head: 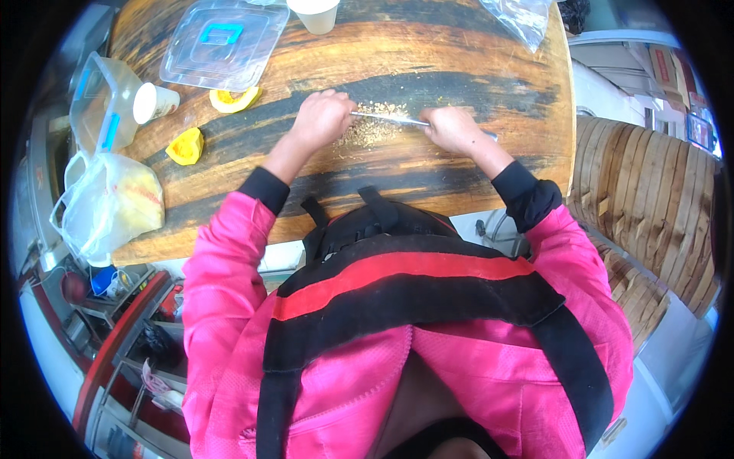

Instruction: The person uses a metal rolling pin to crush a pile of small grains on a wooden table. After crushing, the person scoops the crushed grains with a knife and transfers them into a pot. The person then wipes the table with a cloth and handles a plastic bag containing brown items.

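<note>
A metal knife lies crosswise between my two hands, its blade seen almost edge-on. My right hand is closed around its handle, and a metal end shows past the palm. At the other end, my left hand grips the blade near the tip; its fingertips are hidden from view. Under and around the blade, pale chopped bits, perhaps nuts, are spread on the wooden tabletop. To the left of my left hand are two yellow squash pieces, one a curved slice and the other a hollowed chunk.
A clear plastic lid rests at the upper left, near a plastic container and a tipped paper cup. Another cup stands at the back. Plastic bags sit left and upper right. Slatted wood is beyond the table's right edge.
</note>
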